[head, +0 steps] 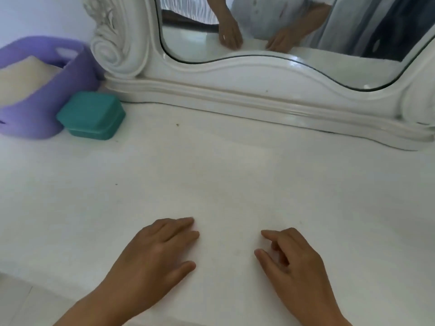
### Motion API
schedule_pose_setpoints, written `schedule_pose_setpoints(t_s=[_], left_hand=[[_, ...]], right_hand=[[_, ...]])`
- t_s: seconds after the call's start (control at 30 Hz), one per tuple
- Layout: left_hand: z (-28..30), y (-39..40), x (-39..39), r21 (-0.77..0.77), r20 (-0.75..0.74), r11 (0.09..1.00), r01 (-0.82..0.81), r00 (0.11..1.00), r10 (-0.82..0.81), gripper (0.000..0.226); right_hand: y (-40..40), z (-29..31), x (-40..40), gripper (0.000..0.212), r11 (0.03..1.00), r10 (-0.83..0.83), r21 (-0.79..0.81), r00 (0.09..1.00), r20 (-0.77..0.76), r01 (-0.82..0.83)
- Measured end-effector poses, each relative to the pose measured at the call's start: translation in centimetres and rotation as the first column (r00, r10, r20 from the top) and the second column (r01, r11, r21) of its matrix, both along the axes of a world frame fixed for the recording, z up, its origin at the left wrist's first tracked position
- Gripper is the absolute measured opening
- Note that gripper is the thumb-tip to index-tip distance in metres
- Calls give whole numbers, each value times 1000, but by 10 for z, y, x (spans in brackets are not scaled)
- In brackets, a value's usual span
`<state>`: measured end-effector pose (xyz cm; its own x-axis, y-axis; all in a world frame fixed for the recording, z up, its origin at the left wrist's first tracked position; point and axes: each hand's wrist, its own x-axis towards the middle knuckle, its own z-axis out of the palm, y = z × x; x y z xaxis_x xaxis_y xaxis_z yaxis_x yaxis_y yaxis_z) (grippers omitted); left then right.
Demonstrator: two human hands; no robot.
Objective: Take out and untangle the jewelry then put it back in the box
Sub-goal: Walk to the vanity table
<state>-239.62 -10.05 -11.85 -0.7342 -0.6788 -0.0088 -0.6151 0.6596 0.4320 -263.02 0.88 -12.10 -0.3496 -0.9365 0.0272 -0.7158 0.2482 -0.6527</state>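
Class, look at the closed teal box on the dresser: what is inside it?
Nothing inside shows. The teal box has its lid shut and sits against the purple basket. No jewelry is visible anywhere; both hands rest empty on the white dresser top.

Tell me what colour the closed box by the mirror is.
Teal green box, shown in the head view.

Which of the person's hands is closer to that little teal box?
Left. The left hand rests on the white tabletop, below and right of the closed teal box; the right hand lies farther right.
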Motion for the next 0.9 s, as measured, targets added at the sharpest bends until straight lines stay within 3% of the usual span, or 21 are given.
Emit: schedule_pose_setpoints(t_s=[0.17, 0.47, 0.7, 0.8, 0.9], left_hand=[[-29, 2, 10, -172, -117, 985, 18, 992, -38, 51], [-37, 7, 7, -162, -141, 987, -26, 990, 3, 64], [-31, 18, 8, -164, -146, 986, -30, 989, 6, 62], [-30, 17, 8, -157, -188, 987, -30, 982, 0, 52], [-30, 11, 10, -165, -194, 986, -23, 981, -9, 61]], right_hand=[[6, -17, 5, 35, 984, 48, -158, 982, -184, -78], [10, -28, 14, 22, 964, 11, -242, 923, -384, -112], [16, -19, 23, 24, 976, -14, -202, 909, -417, -78], [7, -8, 36, 26, 975, 54, -181, 924, -378, -131], [-16, 5, 52, 28, 959, 157, -162, 911, -382, -233]])
